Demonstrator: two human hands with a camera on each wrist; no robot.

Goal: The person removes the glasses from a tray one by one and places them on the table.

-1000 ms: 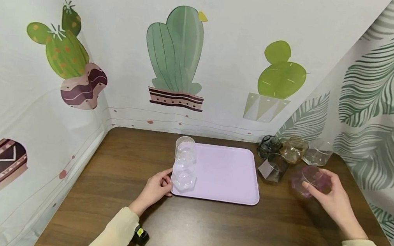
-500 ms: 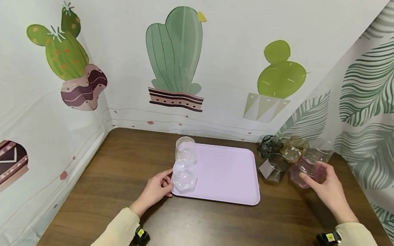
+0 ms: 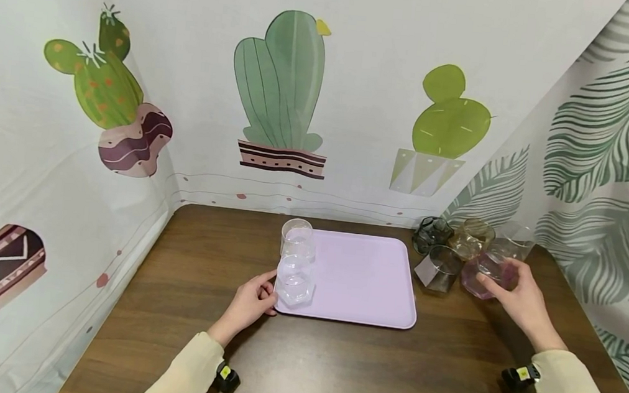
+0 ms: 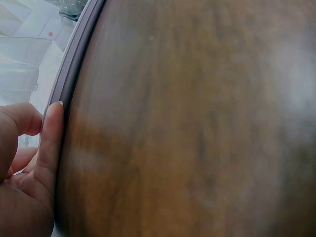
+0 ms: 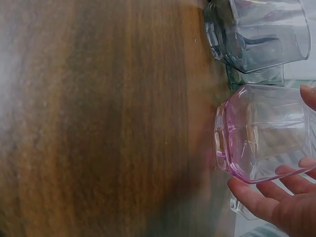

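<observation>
A pink-tinted drinking glass (image 3: 476, 279) stands at the front of the group of glasses on the right. My right hand (image 3: 524, 302) holds it between thumb and fingers, as the right wrist view also shows. The pink glass (image 5: 261, 133) is upright, its base at or very near the tabletop. With its fingers bent at the rim, my left hand (image 3: 252, 300) grips the left edge of a lilac tray (image 3: 363, 279) close to its front corner. On the tray's left side are two clear glasses, a front one (image 3: 294, 285) and a back one (image 3: 297, 235).
Beside the pink glass stands a smoky grey glass (image 3: 439, 273) with a pale patch. Behind are a dark glass (image 3: 431, 235), an amber glass (image 3: 470, 238) and a clear glass (image 3: 519, 242). The wooden table (image 3: 333, 373) backs onto a cactus-print cloth (image 3: 356, 100).
My right hand has moved back and slightly left with the pink glass, bringing it close to the other glasses, and has since nearly stopped. The left hand and tray stay in place.
</observation>
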